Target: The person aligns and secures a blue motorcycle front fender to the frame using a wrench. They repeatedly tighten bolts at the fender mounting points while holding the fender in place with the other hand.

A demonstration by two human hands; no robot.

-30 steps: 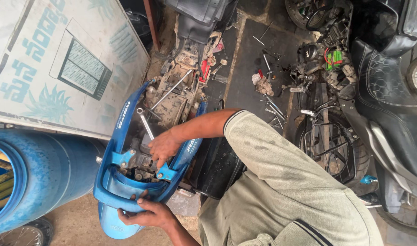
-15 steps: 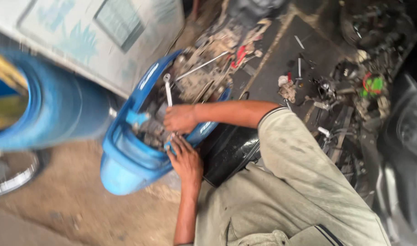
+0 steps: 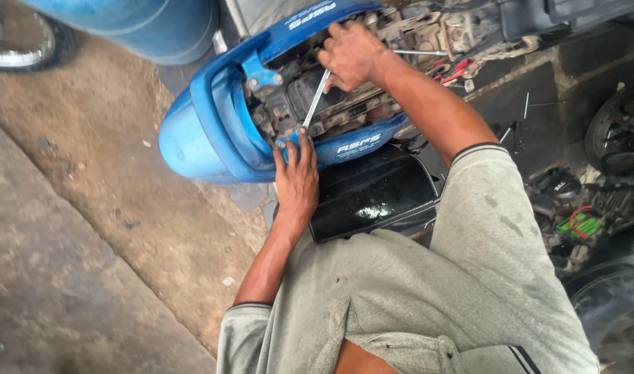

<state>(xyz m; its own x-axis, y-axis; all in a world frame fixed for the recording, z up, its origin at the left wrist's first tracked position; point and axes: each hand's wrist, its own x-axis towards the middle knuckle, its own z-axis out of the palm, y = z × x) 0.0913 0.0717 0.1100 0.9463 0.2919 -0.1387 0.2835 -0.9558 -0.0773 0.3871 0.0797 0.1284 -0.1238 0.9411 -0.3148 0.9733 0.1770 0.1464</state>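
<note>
From my head camera I look down at a blue scooter tail cover (image 3: 206, 131) in the upper middle of the frame. It sits open, and I can see dirty engine parts (image 3: 344, 104) inside it.

My right hand (image 3: 355, 55) is at the top of the frame, closed tight around a thin metal wrench (image 3: 315, 100). The wrench runs long from my fist down and to the left, and its far end sits in the parts near the cover's lower edge.

My left hand (image 3: 297, 180) is just below that end. It is flat and spread, not gripping, with fingertips pressing on the blue edge. So the left hand is nearer the wrench tip, and the right holds the handle.

A black seat (image 3: 372, 194) lies just right of my left hand. More tools (image 3: 441, 66) lie at the upper right.
</note>
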